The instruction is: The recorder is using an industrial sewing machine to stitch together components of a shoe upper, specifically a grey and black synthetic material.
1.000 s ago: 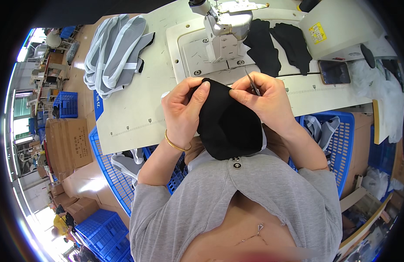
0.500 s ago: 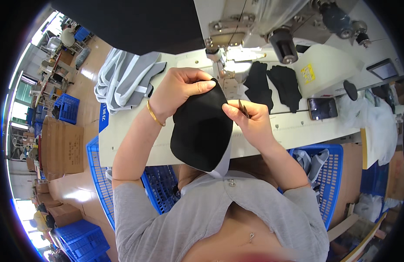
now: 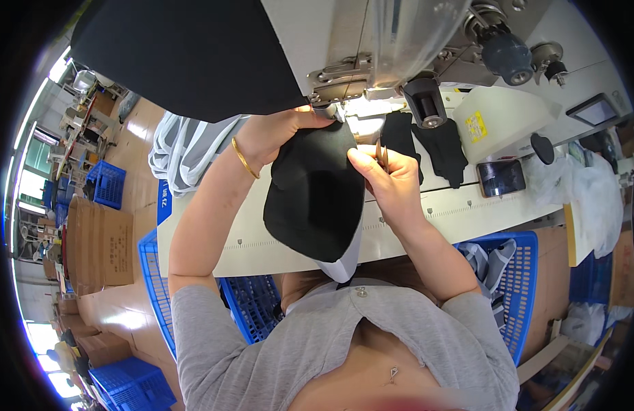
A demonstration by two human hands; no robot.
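Observation:
A black fabric piece (image 3: 313, 195) with a light grey layer (image 3: 342, 262) beneath hangs between my hands over the table's front edge. My left hand (image 3: 279, 133) pinches its far end close to the needle area of a sewing machine (image 3: 361, 72); its fingertips are partly hidden under the machine head. My right hand (image 3: 394, 179) is closed at the fabric's right edge, thumb on the cloth. Thread snips (image 3: 382, 157), seen as two dark pointed blades, stick up from between its fingers.
Grey pieces with white edging (image 3: 194, 154) lie piled at left. Black cut pieces (image 3: 440, 151), a phone (image 3: 500, 178) and a clear plastic bag (image 3: 577, 185) lie at right. Blue baskets (image 3: 522, 294) stand beneath the table on both sides. A black panel (image 3: 187, 55) overhangs the far left.
Both hands have carried the black fabric forward, its far end now right at the machine's needle area. The view has shifted, so the machine head looks lower and nearer.

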